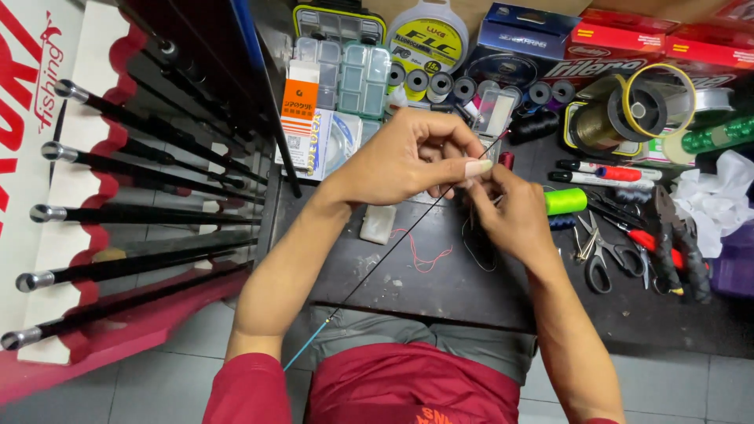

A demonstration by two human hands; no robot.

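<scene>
Currently I read the work as mid-stage: the thin rod blank (393,255) lies diagonally across the dark workbench (471,298), its upper end pinched between both hands. My left hand (404,157) is closed on the blank near its tip, thumb pressed flat against the fingers. My right hand (514,216) is also closed, fingertips together just beside the left thumb; what it grips is too fine to resolve, possibly thread. I judge that wrapping near the tip is under way and not finished, since loose red thread (428,257) lies on the bench below the hands.

Materials:
1. Blank: slender, matte black, straight, turning pale blue toward the lower end at my lap.
2. Bench: dark, flat, scuffed and dusty.
3. Scissors (601,255) and pliers (679,243): bright metal, red and black handles, right of the hands.
4. Green thread spool (565,201): cylindrical, vivid, just beside the right hand.
5. Rack of rods (118,196): glossy black shafts with round metal caps, well to the left.
</scene>
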